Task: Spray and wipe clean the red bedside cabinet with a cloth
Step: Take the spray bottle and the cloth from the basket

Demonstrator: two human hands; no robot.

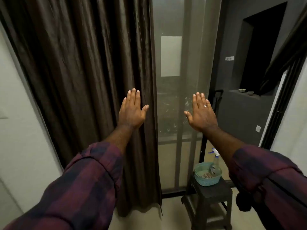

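- Pale floor (142, 219) lies below the brown curtain (83, 63).
- Right of the curtain, a dark stool (214, 191) carries a teal basket (198, 170), with the spray bottle (215, 161) upright in it.
- The left hand (132, 112) is before the curtain's edge and the right hand (201, 113) is right of it; both hands are flat, fingers straight, empty.
- A sheer panel (171, 113) hangs just right of the curtain.

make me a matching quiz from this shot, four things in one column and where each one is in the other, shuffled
Things:
1. spray bottle
2. teal basket
3. brown curtain
4. two small bowls

Places:
A. on the dark stool
B. on the grey ledge at right
C. standing in the basket
D. hanging behind the left hand

Pairs: 1-C, 2-A, 3-D, 4-B
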